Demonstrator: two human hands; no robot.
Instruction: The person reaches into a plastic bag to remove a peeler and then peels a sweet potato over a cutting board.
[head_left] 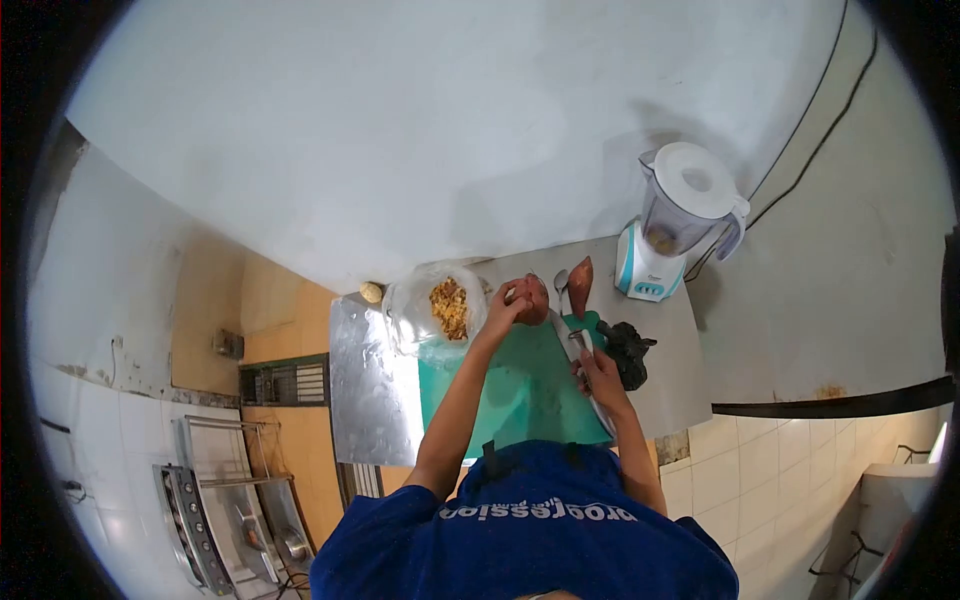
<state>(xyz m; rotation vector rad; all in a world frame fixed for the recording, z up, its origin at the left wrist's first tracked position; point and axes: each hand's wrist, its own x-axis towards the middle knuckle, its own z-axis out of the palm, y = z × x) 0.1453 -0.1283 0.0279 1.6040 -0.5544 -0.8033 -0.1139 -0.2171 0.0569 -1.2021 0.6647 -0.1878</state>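
Observation:
My left hand (505, 309) is closed on a reddish-brown sweet potato (538, 303) above the far edge of a green cutting board (500, 395). My right hand (600, 378) is closed around a small metal tool (579, 342) that looks like a peeler; its handle is mostly hidden by my fingers. A knife (561, 327) lies beside it, its lower part passing near my right hand. Just beyond are a spoon (561, 281) and a second sweet potato (580, 286). To the right of my right hand sits a crumpled black plastic bag (628, 356).
A clear plastic-lined container (403, 310) with yellow-brown chopped pieces stands left of my left hand. A small pale round item (371, 292) sits at the metal table's (370, 390) back left. A white and turquoise blender (650, 262) stands back right, against the wall.

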